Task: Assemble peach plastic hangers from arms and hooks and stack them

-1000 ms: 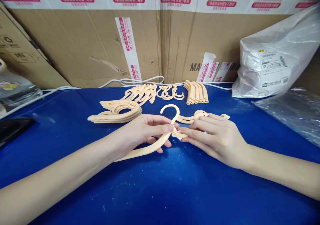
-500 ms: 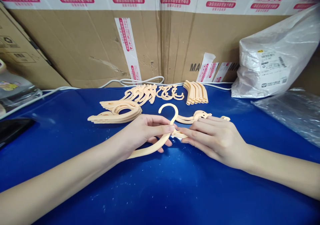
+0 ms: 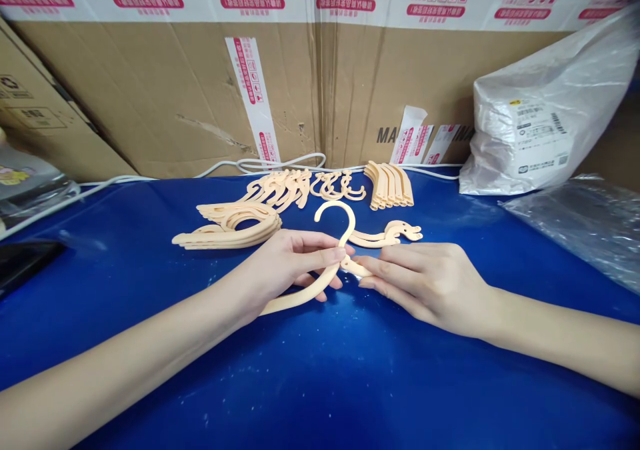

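Thumb and fingers of my left hand [image 3: 310, 260] pinch a cream plastic hanger [image 3: 300, 297] just below its curved hook, which points up. One curved arm of the hanger runs down to the left beneath my wrist. My right hand [image 3: 430, 283] is closed on a short cream arm piece [image 3: 356, 267], which meets the hanger at a small round joint by my left fingertips. Most of that piece is hidden under my right fingers. Right behind the hands lies a cream part with an animal-head shape [image 3: 400, 230].
Behind my left hand lies a stack of cream hanger parts [image 3: 235, 227]. Farther back are slim parts [image 3: 283, 187], loose hooks [image 3: 337, 185] and curved arm pieces [image 3: 390, 185]. A white cable [image 3: 210, 169], cardboard boxes [image 3: 175, 90], a plastic parcel [image 3: 530, 130] and a dark object [image 3: 30, 260] border the blue surface.
My right hand has tilted slightly, and the short arm piece now slopes down more to the right. More of the animal-head part shows behind it. My left hand keeps its pinch.
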Tool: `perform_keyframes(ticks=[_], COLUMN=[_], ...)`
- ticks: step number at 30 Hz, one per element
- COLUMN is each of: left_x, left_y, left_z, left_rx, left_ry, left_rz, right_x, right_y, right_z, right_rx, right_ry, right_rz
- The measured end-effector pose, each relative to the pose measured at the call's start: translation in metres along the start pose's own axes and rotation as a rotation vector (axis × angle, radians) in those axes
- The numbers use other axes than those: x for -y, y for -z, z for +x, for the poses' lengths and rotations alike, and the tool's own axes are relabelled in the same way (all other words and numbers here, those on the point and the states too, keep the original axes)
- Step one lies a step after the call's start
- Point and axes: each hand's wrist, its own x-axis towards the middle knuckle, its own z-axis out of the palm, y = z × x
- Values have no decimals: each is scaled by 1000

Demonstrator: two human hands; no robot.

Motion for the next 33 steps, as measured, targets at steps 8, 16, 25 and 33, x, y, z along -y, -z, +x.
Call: perform_keyframes(ticks=[8,16,25,33], left_x=[0,-1,3,7], left_y=[-9,-8,-7,-13], left_z=[-2,1,1,-12], left_rx=[18,80,74,-49], left_ry=[-62,-157,-164,-373], left_rz=[173,335,367,758], right_x=[-3,-6,-8,-10], right_y=[0,0,-1,1], right_z=[-4,-5,-8,-2], right_rx=[38,82,101,29], right_ry=[-29,-90,-103,-134], right_rz=[17,113,140,165])
